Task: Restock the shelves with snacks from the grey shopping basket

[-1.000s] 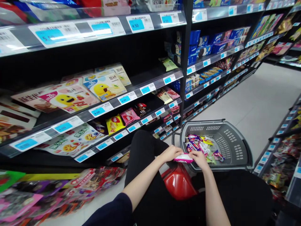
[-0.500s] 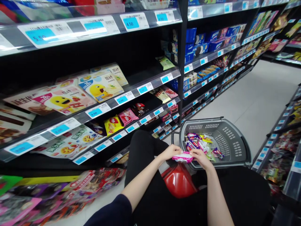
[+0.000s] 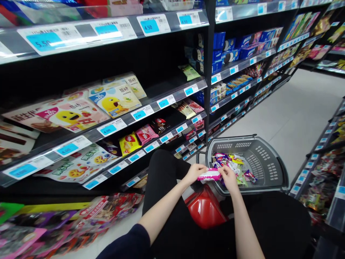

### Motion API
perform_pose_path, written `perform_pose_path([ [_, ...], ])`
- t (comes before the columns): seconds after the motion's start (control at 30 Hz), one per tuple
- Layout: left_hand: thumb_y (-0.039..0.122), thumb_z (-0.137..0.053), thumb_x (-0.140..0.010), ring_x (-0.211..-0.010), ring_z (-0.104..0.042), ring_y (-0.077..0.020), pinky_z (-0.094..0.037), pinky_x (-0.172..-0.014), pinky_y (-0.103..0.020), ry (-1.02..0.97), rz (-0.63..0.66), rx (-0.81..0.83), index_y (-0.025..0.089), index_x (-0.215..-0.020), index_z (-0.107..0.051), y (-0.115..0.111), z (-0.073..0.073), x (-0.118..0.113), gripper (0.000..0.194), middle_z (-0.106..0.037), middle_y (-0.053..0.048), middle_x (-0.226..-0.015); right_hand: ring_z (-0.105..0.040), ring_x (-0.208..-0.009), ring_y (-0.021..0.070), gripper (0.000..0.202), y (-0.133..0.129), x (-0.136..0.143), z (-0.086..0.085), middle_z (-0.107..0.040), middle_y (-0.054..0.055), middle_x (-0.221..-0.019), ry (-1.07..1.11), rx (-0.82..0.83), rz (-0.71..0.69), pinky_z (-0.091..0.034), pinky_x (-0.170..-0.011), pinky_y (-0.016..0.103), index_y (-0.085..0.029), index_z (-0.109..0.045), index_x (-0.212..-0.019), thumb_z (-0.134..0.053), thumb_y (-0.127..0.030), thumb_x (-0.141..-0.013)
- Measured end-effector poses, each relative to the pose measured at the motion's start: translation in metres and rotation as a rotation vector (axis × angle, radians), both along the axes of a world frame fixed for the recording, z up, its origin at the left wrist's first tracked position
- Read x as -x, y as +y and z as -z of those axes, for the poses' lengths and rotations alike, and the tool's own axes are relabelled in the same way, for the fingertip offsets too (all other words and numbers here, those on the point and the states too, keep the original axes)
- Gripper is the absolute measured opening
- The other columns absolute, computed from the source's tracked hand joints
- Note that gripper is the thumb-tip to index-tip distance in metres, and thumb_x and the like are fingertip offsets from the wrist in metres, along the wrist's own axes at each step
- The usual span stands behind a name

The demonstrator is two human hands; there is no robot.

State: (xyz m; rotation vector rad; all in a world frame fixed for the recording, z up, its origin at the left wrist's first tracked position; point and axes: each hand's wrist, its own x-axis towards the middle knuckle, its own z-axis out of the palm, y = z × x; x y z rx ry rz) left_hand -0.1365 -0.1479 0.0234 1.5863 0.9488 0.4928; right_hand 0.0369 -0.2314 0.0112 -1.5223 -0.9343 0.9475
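A small pink and white packet (image 3: 209, 174) is stretched level between my two hands, over the near left rim of a grey basket (image 3: 277, 154). The fingers of my left hand (image 3: 194, 173) close on its left end. My right hand (image 3: 228, 177) pinches its right end. Inside the basket lies a loose pile of small wrapped sweets (image 3: 229, 163), purple, yellow, white and green. A glossy red object (image 3: 206, 208) sits below the packet, between my legs.
Shelves with price labels (image 3: 111, 126) and boxed snacks (image 3: 114, 99) run along the left. Bagged goods (image 3: 107, 212) hang at the lower left. Another shelf of packets (image 3: 318, 183) stands at the right. Pale floor (image 3: 296, 104) stretches away beyond the basket.
Both hands and the packet have risen slightly, and the packet has turned a little between the fingers. The basket and its sweets look the same.
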Motion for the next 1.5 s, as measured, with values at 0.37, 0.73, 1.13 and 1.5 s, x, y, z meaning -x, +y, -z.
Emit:
perform_pose_path([
  [0.37, 0.033, -0.055, -0.077, -0.068, -0.054, -0.0136, -0.040, -0.064, -0.021, -0.092, 0.240, 0.086, 0.010, -0.088, -0.068, -0.003, -0.022, 0.001, 0.029, -0.066, -0.004, -0.078, -0.038, -0.052, 0.0127, 0.042, 0.001, -0.002, 0.010, -0.041, -0.004, -0.053, 0.148, -0.066, 0.112, -0.031, -0.051, 0.024, -0.020, -0.045, -0.055, -0.057, -0.058, -0.069],
  [0.73, 0.035, -0.061, -0.073, -0.064, -0.055, -0.0138, -0.040, -0.062, -0.021, -0.160, 0.082, 0.215, 0.010, -0.079, -0.070, -0.008, -0.028, 0.001, 0.027, -0.066, -0.004, -0.072, -0.044, -0.061, 0.0138, 0.031, -0.001, -0.009, 0.006, -0.050, -0.002, -0.064, 0.222, -0.173, 0.049, -0.034, -0.059, 0.025, -0.018, -0.053, -0.062, -0.062, -0.046, -0.073],
  [1.13, 0.038, -0.074, -0.065, -0.057, -0.061, -0.0144, -0.053, -0.055, -0.028, -0.262, -0.167, 0.961, 0.009, -0.082, -0.057, -0.021, -0.026, -0.005, 0.038, -0.061, -0.006, -0.066, -0.057, -0.078, 0.0197, 0.021, -0.006, -0.013, -0.011, -0.056, 0.001, -0.073, 0.130, -0.290, 0.032, -0.041, -0.075, 0.032, -0.019, -0.058, -0.062, -0.064, -0.035, -0.074],
  [1.5, 0.033, -0.079, -0.052, -0.044, -0.052, -0.0080, -0.040, -0.046, -0.018, -0.486, -0.476, 0.373, 0.016, -0.062, -0.043, -0.015, -0.005, -0.017, 0.041, -0.056, 0.006, -0.050, -0.057, -0.071, 0.0160, 0.041, 0.005, 0.015, 0.006, -0.056, 0.000, -0.078, 0.464, -0.144, 0.390, -0.047, -0.065, 0.030, -0.021, -0.055, -0.086, -0.073, -0.045, -0.059],
])
